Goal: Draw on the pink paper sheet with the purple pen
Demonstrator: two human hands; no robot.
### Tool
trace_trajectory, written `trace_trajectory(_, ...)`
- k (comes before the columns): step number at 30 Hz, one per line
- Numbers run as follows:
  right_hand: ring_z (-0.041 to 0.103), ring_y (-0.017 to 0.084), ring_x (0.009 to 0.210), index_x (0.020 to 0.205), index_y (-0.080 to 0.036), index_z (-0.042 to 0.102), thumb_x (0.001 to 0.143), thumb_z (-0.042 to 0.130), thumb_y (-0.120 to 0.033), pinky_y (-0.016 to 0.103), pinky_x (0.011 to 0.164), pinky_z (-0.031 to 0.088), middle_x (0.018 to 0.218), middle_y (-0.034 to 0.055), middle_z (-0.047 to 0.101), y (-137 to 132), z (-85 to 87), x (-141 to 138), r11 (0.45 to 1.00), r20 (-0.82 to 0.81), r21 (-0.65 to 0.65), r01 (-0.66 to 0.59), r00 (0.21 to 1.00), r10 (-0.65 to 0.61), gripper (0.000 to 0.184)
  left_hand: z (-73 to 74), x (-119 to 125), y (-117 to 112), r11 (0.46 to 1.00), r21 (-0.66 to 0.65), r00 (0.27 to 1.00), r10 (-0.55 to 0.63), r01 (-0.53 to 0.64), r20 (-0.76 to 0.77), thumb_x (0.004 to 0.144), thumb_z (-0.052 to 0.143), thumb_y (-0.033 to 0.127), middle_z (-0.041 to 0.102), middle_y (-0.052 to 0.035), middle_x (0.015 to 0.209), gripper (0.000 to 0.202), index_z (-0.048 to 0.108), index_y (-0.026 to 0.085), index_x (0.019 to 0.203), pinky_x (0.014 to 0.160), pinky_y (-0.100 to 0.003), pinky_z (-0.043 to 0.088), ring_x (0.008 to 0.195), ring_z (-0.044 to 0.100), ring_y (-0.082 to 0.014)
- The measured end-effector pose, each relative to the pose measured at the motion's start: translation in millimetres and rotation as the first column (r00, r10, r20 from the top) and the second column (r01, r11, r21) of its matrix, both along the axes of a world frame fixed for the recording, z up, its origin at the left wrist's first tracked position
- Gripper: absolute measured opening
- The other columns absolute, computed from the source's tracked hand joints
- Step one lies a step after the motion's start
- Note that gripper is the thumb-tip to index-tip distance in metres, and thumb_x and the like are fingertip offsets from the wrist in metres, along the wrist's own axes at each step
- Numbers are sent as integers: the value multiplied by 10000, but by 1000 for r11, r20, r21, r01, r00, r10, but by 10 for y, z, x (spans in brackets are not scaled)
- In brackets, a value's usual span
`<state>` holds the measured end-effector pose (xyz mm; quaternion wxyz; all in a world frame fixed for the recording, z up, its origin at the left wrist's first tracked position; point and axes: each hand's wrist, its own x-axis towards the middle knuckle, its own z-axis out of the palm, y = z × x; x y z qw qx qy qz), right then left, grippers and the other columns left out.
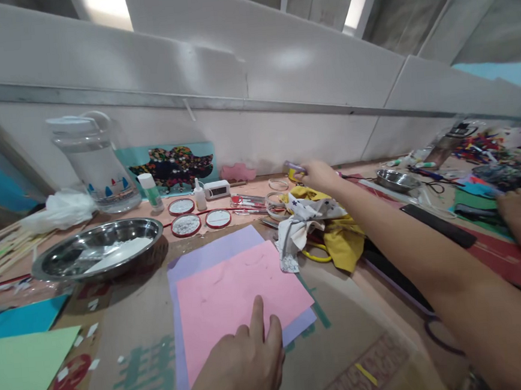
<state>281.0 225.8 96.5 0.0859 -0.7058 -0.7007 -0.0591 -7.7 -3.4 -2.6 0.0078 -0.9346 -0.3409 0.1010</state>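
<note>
My left hand (242, 364) rests flat on the pink sheet (232, 293), fingers (257, 315) loosely together, with a steel bowl (97, 247) beyond them to the left. Far across the counter (343, 324), my right hand (320, 175) curls its fingers around a small purple object (293, 169), just past a yellow cloth (342, 233).

Matt pink paper (236, 293), a glossy metal bowl (97, 247), and seemingly soft yellow cloth (342, 236).
</note>
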Motion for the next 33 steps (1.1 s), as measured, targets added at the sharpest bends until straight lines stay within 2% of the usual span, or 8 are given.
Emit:
trace_trajectory(4,661,266,1069,1164,-143,717,914,591,-292,285,852,450,1152,182,728,632,-200,-139,993,59,-112,34,998,-28,316,-102,-26,-3,998,55,999,-30,27,40,991,432,249,493,-363,1408,386,552,97,1325,500,-367,599,743,749,-290)
trace_trajectory(7,653,285,1098,1109,-78,712,903,649,-284,326,899,468,1160,227,704,913,-415,-176,978,89,-196,74,994,-58,298,-191,-44,-6,993,118,997,-35,27,66,989,445,272,492,-349,1418,389,539,122,1336,467,-346,581,700,741,-275)
trace_trajectory(12,634,224,1073,1248,-164,600,952,612,-368,435,903,553,1253,105,615,1060,-680,-144,959,123,-267,100,990,-69,360,-154,-34,4,998,61,996,-37,32,77,992,445,310,459,-367,1430,427,524,100,1356,471,-345,579,713,742,-280)
trace_trajectory(16,629,228,1082,1263,-168,593,954,609,-358,433,904,553,1272,111,606,1027,-706,-133,961,142,-264,81,989,-45,363,-25,-13,13,999,4,999,-42,42,5,997,426,287,433,-375,1444,439,510,80,1376,502,-356,597,776,749,-297)
trace_trajectory(20,629,222,1077,1256,-174,597,956,606,-365,433,905,554,1270,104,606,886,-687,-93,963,152,-258,74,988,-35,355,24,-6,0,1000,5,1000,-27,27,-12,1012,379,289,422,-376,1456,449,492,81,1394,511,-366,599,805,748,-303)
trace_trajectory(26,629,328,1142,1261,-112,638,951,550,-235,367,879,479,1234,224,670,558,-566,-5,991,130,-126,51,991,-34,345,36,-20,-35,1000,-19,1000,-22,22,-1,1004,375,240,469,-335,1455,441,481,80,1400,557,-368,608,818,736,-275)
trace_trajectory(29,637,298,1123,1272,-122,635,968,490,-261,323,840,455,1239,190,684,399,-434,-68,994,98,-97,-54,993,63,364,55,-22,-32,999,-30,999,-37,36,-11,1001,382,236,444,-329,1479,429,489,82,1388,583,-375,616,835,732,-268)
trace_trajectory(33,687,223,934,1078,-190,737,870,612,-257,245,736,444,1033,88,765,145,-315,-202,956,46,-199,-215,972,229,252,79,-24,-31,999,0,999,-46,46,-8,1002,365,219,469,-336,1453,403,514,87,1352,565,-379,615,854,734,-285)
